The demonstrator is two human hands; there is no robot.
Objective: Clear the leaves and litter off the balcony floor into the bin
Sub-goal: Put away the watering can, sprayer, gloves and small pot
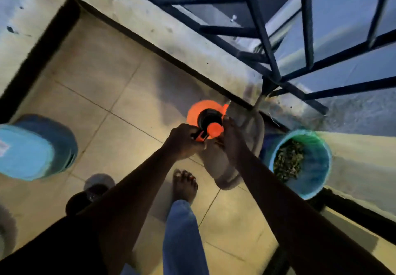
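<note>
Beside the railing (pixel 270 54), left hand (pixel 184 140) grip curls round orange tool (pixel 215 129), likely steadying it upright. Right hand (pixel 231 137) touches it, grip closure unclear. Leaves (pixel 289 161) sit in bin (pixel 317 167) nearby.

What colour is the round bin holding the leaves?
The round plastic bin is light blue, greenish at the rim; head view.

A blue plastic drum (pixel 32 146) stands at the left; a black metal railing (pixel 260 28) tops the concrete ledge (pixel 171 30).
</note>
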